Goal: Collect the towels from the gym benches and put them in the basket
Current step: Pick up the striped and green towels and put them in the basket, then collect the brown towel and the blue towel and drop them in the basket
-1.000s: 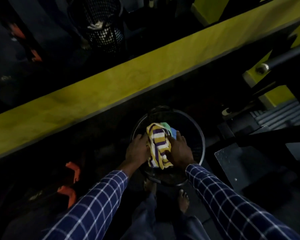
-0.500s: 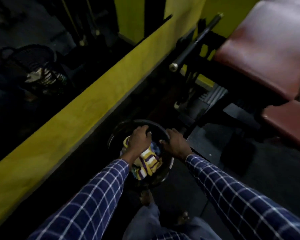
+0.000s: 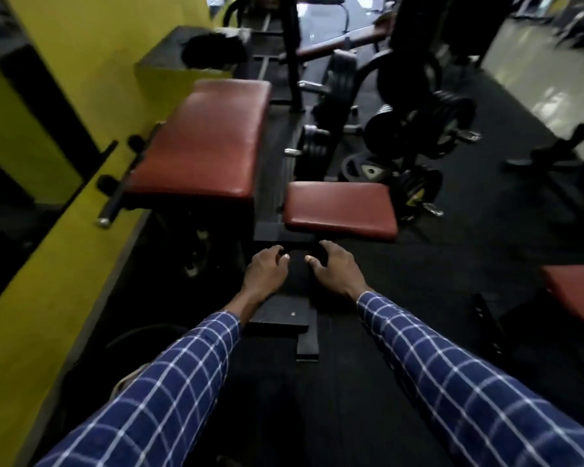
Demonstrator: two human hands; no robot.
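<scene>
Hands [image 3: 266,268] [image 3: 338,268] | both grips loosely curled, holding nothing | hovering before bare red desks [image 3: 203,139], presumably seeking towels

Long sleeves [image 3: 169,382] on both arms, buttoned-shirt type. Dark blue fabric with thin white check lines. Cuffs ending at the wrists; bare hands [image 3: 265,273].

Head-worn view, forward and down
</scene>
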